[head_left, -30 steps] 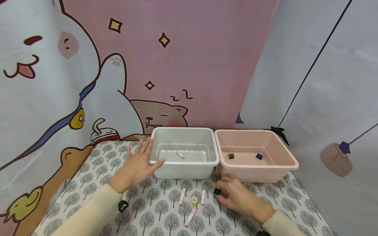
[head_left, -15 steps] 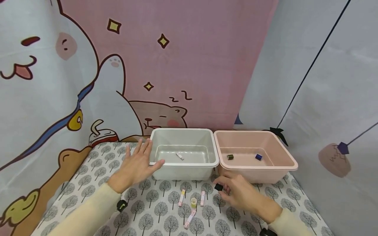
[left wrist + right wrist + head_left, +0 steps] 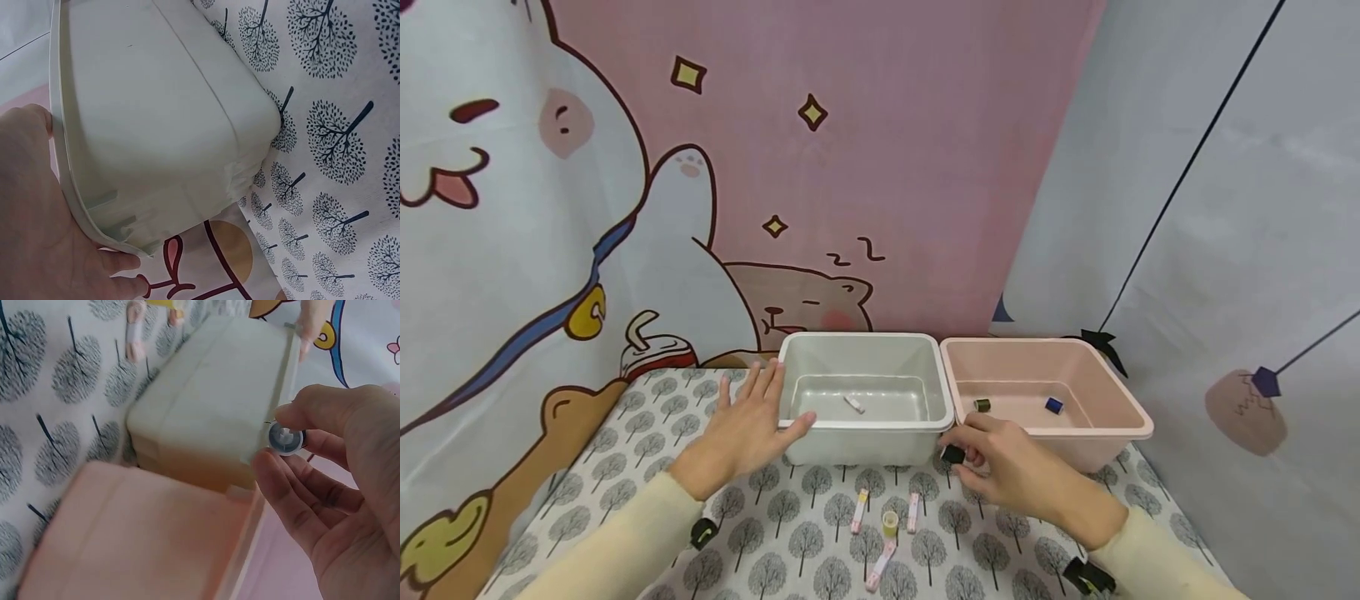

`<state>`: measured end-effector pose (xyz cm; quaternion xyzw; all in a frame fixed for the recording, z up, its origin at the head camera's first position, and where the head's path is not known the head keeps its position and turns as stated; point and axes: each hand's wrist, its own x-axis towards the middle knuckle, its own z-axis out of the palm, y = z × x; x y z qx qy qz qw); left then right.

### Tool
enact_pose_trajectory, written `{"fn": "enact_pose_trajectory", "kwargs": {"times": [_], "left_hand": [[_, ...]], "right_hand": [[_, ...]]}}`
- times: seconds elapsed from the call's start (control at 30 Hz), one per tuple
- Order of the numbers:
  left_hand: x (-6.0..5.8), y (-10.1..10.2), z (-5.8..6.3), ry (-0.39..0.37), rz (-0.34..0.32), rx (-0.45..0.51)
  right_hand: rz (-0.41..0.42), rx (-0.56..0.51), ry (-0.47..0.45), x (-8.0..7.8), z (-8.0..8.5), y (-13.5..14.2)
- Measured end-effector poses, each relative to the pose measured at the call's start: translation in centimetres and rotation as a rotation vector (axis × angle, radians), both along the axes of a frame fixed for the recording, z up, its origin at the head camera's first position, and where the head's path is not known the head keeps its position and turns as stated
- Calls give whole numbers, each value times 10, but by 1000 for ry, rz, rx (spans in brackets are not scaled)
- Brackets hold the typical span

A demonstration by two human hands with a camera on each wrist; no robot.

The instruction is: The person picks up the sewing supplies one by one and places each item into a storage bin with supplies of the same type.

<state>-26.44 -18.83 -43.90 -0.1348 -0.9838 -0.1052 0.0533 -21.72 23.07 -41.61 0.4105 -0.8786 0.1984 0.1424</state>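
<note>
Three slim pink-and-white sticks (image 3: 880, 567) lie nearest me on the tree-print desk (image 3: 812, 575), with a yellow spool (image 3: 890, 523) standing among them. Just beyond, I see the right hand (image 3: 1011, 467) clamped on a black spool (image 3: 952, 454), pinching it between thumb and fingers in front of where the two bins meet; its exact height I can't tell. The left hand (image 3: 741, 433) has its fingers spread apart, resting against the left rim of the white bin (image 3: 861, 447), thumb over the near edge. That bin holds one small pale stick (image 3: 854, 404). Beside it, the pink bin (image 3: 1090, 452) holds a green spool (image 3: 982, 406), left, and a blue spool (image 3: 1054, 406), right. Behind everything I get a cartoon backdrop (image 3: 910, 183).
</note>
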Motion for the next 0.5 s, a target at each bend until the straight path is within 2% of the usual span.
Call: {"fn": "enact_pose_trajectory", "kwargs": {"times": [0.23,0.5], "left_hand": [[2,1,-3,-3,-4,5],[1,-1,-3,11,-11,21]], "right_hand": [[-35,8,128,-13,19,8],[-101,-7,140,-41,38,23]]}}
